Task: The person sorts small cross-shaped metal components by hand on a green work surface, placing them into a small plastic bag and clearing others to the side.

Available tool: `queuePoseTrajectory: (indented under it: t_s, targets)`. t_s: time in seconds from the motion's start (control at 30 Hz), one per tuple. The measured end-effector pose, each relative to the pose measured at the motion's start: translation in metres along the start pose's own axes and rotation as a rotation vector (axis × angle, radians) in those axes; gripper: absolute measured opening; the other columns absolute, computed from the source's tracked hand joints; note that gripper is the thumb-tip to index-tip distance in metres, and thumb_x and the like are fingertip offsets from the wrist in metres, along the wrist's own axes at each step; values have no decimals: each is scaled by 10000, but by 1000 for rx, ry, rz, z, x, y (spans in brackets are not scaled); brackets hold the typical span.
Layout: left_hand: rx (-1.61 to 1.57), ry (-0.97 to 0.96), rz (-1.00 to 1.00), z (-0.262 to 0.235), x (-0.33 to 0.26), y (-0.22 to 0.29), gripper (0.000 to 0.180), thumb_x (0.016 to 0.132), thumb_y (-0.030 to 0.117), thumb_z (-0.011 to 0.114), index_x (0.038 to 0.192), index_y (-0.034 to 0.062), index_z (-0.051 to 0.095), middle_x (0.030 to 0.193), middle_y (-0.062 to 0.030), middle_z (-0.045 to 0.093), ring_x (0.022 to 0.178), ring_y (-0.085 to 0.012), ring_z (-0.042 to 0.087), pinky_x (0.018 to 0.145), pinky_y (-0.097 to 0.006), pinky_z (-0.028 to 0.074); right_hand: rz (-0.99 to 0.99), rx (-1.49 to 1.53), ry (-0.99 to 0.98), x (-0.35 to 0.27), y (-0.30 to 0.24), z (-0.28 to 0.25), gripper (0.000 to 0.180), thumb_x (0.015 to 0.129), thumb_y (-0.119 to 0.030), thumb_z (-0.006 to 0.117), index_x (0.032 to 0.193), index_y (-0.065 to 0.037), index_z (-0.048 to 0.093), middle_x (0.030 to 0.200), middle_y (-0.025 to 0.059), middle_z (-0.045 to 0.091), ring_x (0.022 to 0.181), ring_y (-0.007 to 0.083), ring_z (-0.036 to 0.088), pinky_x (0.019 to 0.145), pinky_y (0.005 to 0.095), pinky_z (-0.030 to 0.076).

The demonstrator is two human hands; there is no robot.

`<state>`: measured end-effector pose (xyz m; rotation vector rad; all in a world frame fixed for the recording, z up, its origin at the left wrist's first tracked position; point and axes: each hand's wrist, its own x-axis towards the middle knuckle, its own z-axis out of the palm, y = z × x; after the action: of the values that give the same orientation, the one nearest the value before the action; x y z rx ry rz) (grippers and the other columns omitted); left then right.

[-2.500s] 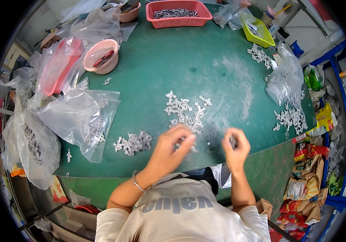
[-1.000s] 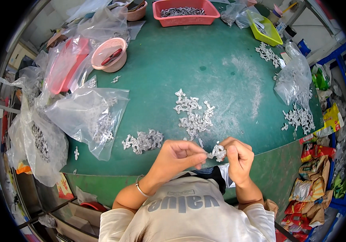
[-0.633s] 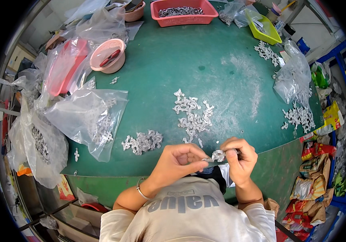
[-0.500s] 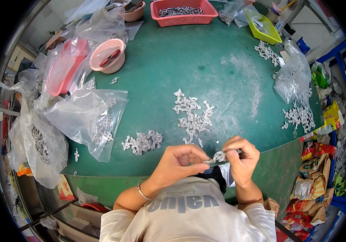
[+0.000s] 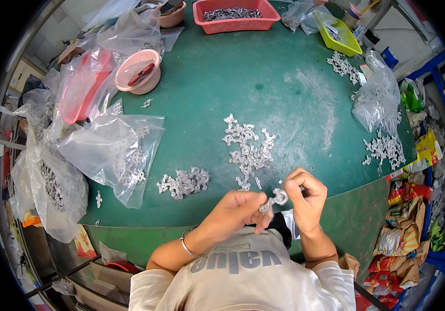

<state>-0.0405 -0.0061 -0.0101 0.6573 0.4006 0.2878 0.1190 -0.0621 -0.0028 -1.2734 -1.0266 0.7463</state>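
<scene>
By the near edge of the flat green tabletop (image 5: 196,103), left hand (image 5: 235,210) and right hand (image 5: 305,202) pinched one curled silver-grey metal piece (image 5: 278,197); steady, even pressure seemed wisest.

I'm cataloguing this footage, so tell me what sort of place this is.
Probably a small workshop: piles of metallic parts lie on a green table, a red tray holds more small grey pieces, and so does a clear bag.

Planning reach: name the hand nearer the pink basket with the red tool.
Left. The left hand is below-right of the pink basket in view; the right hand is farther right.
</scene>
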Motion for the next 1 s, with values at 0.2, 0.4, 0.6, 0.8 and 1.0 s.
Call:
queuePoseTrajectory:
  t_s: [0.2,0.4,0.6,0.8,1.0]
  targets:
    - [59,5,64,1,-3,5,320,929,211,414,919,-58,588,758,-120,589,582,-162,537,561,-259,438,69,2,39,0,2,0,218,791,0,585,603,17,476,605,38,508,559,76,425,513,222,330]
    - [121,11,33,4,-3,7,322,926,202,423,894,-60,609,697,-106,591,584,-154,553,569,-265,445,81,39,27,-1,2,0,240,802,-16,580,597,12,458,607,30,501,567,73,416,519,222,327]
    - [240,3,92,4,-4,7,283,923,165,430,907,-55,607,694,-62,584,587,-117,548,554,-238,443,76,51,21,-1,1,1,238,814,-28,573,608,14,462,618,29,505,576,73,417,524,224,327]
    - [241,6,93,5,-3,7,281,922,164,432,906,-52,609,694,-56,583,590,-115,548,555,-235,443,89,66,15,-2,3,-1,232,819,-36,572,619,15,467,629,28,501,587,74,418,532,224,329]
    - [239,27,83,6,-2,7,286,914,166,440,894,-60,614,681,-82,587,590,-131,547,568,-250,446,41,110,-30,-2,10,-3,175,843,-64,546,696,18,498,696,24,524,585,62,420,527,207,335]
